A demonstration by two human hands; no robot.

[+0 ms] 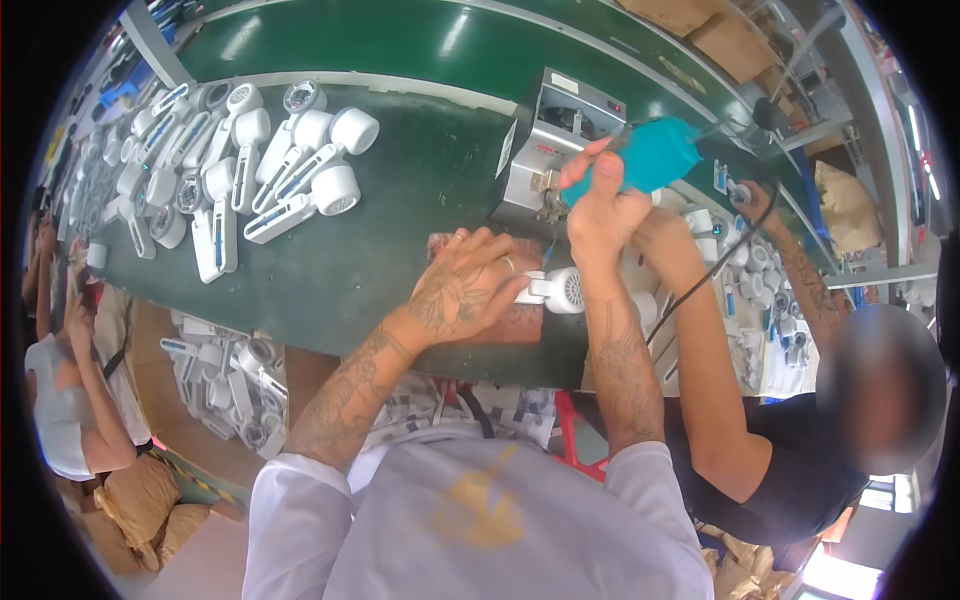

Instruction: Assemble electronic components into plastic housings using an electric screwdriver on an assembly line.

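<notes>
My left hand (pixel 468 283) presses a white handheld fan (pixel 568 290) down onto a reddish-brown pad (pixel 515 325). Its fingers curl over the fan's handle, while the round slotted head sticks out to the right. Raised above the bench, my right hand (pixel 610 205) is wrapped round a teal electric screwdriver (pixel 660 155). The screwdriver's tip cannot be made out. Close behind it stands a metal box-shaped machine (pixel 560 140), which looks like a screw feeder.
Many white handheld fans (pixel 325 190) lie heaped on the green bench (pixel 400 140) at the left. A carton (pixel 160 385) below holds more. At the right, a co-worker's arm (pixel 715 370) reaches close behind my right wrist, near another pile of fans (pixel 760 275) and a black cable (pixel 715 265).
</notes>
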